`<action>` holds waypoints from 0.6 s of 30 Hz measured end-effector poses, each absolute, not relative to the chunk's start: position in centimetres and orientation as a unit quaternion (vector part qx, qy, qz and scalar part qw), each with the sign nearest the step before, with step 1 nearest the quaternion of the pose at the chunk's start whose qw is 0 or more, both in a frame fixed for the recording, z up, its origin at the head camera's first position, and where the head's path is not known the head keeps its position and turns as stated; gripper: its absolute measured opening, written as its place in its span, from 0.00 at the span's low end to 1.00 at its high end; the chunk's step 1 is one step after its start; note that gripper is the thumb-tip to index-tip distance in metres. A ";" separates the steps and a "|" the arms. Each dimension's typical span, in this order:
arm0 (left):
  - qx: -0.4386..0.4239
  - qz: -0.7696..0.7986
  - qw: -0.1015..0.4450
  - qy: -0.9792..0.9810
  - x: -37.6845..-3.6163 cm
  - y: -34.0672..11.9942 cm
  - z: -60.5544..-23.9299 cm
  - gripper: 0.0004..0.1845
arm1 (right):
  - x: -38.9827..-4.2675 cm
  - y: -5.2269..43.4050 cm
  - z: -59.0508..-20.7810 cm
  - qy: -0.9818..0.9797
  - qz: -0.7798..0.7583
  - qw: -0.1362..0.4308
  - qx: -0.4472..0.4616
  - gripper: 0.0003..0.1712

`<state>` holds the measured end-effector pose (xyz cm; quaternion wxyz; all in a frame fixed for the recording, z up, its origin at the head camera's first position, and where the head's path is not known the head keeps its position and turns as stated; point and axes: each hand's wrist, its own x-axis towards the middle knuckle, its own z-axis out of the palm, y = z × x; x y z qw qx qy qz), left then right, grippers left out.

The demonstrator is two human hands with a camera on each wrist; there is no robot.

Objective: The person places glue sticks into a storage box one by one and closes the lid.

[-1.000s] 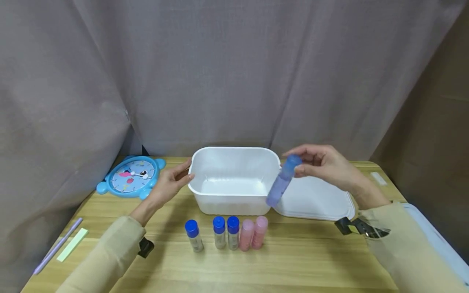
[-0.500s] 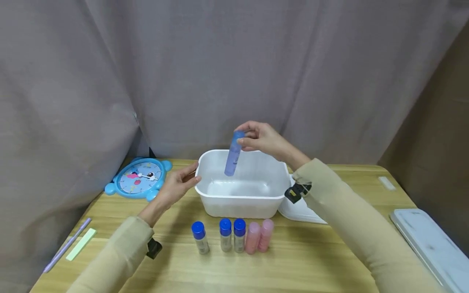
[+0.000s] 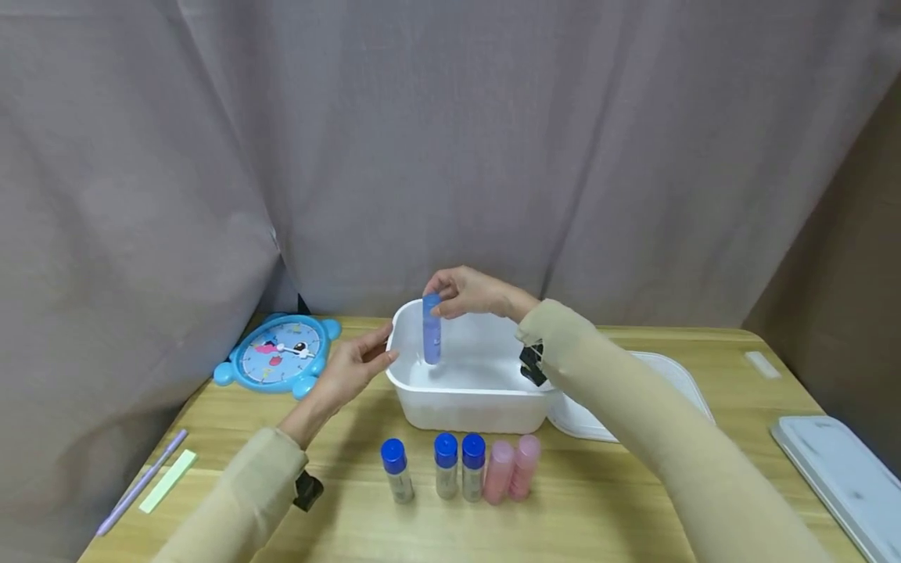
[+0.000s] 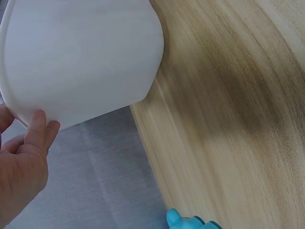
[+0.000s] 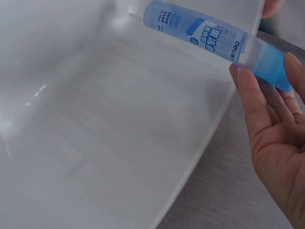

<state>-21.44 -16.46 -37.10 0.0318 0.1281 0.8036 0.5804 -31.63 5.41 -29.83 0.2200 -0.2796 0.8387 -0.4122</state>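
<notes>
In the head view a white plastic box (image 3: 479, 410) sits at the middle of the table. My left hand (image 3: 349, 367) holds its left end, thumb overlapping the rim; the left wrist view shows fingers (image 4: 35, 131) against the outer wall. My right hand (image 3: 475, 293) pinches a translucent blue glue bottle (image 3: 432, 332) by its cap. The bottle hangs cap-up inside the box's left part; printed lettering shows on it in the right wrist view. In front of the box stand several small bottles: blue-capped clear ones (image 3: 446, 467) and two pink ones (image 3: 498, 473).
A white lid (image 3: 672, 371) lies right of the box, partly hidden by the right sleeve. At left are a blue clock (image 3: 278, 353), a purple pen (image 3: 143, 481) and a pale green strip (image 3: 169, 481). A whitish flat case (image 3: 845, 477) lies at the right edge.
My right hand has carried the glue bottle leftward from beside the box's right end, then down into its left part. The left hand has stayed at the rim; the view has shifted slightly.
</notes>
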 end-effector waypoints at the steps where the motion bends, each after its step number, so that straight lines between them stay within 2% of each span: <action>1: 0.128 0.580 0.032 0.804 -21.5 -16.4 -37.1 0.29 | -31.8 5.3 -30.2 0.840 -0.407 0.223 -0.281 0.16; 10: 0.131 0.583 0.035 0.801 -21.6 -16.1 -37.2 0.29 | -32.1 4.8 -32.8 0.848 -0.373 0.250 -0.280 0.16; 15: 0.133 0.585 0.034 0.799 -21.7 -16.0 -37.3 0.29 | -32.1 4.8 -33.6 0.843 -0.370 0.246 -0.303 0.16; 18: 0.128 0.586 0.036 0.799 -21.7 -16.0 -37.2 0.30 | -32.0 5.0 -33.4 0.845 -0.355 0.243 -0.318 0.19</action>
